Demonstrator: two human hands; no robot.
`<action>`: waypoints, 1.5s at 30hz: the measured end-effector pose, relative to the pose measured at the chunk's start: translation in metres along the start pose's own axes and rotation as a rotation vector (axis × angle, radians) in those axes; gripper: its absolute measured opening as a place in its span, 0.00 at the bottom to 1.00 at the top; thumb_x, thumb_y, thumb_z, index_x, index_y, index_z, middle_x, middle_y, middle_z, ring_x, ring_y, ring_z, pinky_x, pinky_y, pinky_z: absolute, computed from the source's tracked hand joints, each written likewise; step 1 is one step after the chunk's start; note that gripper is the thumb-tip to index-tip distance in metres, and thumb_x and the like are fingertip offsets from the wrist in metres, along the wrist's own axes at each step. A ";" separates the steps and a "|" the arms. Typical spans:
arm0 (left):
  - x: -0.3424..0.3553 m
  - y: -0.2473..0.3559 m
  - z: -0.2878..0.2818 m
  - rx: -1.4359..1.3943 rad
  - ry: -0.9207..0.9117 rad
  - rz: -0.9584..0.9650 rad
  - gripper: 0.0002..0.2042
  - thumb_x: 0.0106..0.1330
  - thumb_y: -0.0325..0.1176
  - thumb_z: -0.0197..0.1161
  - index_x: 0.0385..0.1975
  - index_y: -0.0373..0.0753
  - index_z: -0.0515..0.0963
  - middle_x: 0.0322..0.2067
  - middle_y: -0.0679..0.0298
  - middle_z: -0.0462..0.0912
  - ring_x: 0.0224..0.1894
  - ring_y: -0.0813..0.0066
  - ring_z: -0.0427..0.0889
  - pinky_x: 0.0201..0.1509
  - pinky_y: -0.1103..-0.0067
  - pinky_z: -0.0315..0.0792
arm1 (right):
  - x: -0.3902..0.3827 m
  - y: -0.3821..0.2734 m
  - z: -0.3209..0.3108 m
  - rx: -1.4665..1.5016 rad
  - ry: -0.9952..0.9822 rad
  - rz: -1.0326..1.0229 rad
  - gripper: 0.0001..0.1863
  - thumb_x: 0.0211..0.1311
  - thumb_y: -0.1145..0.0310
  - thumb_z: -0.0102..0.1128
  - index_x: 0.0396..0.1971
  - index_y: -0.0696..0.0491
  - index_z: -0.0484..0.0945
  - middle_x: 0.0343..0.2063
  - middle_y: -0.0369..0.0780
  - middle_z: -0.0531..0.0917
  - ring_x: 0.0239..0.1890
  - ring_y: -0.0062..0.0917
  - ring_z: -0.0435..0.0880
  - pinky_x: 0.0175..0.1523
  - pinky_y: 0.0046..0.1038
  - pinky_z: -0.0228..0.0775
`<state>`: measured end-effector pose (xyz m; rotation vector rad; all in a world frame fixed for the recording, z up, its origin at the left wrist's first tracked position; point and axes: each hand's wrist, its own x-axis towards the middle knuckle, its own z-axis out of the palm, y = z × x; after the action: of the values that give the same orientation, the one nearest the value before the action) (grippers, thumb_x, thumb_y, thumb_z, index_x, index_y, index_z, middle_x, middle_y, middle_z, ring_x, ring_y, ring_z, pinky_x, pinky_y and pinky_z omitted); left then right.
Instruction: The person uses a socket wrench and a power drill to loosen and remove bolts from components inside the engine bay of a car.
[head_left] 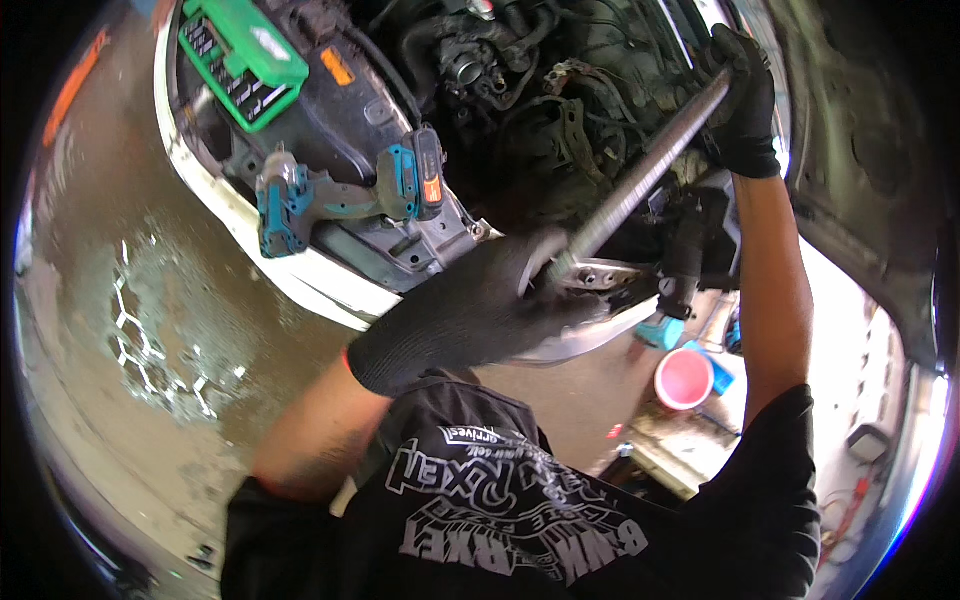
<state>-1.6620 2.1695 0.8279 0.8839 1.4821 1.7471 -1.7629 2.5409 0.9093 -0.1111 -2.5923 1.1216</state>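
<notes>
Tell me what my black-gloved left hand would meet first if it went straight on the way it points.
Beyond the long grey metal bar it holds, your black-gloved left hand would probably meet the grey metal panel with small holes; depth is unclear, so it might pass above.

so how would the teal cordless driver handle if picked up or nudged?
Probably heavy for its size: the teal cordless driver has a metal nose and chunky battery. Likely stiff, given its hard-looking housing. Its bent, pistol-like shape should resist rolling.

Bar (650, 165) between left hand (490, 305) and right hand (745, 105), case (250, 58) behind driver (345, 195) (both left of engine (485, 75))
</notes>
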 end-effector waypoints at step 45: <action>0.039 -0.098 -0.090 0.559 0.960 -0.168 0.16 0.72 0.36 0.62 0.55 0.36 0.79 0.47 0.53 0.85 0.51 0.59 0.85 0.58 0.69 0.75 | 0.122 0.224 0.089 0.292 -0.244 0.467 0.28 0.72 0.47 0.52 0.61 0.50 0.72 0.34 0.38 0.75 0.30 0.28 0.77 0.34 0.36 0.72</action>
<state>-1.7519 2.1665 0.7230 0.0817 2.6520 1.7202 -1.9184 2.6573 0.7212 -0.5675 -2.6460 1.7619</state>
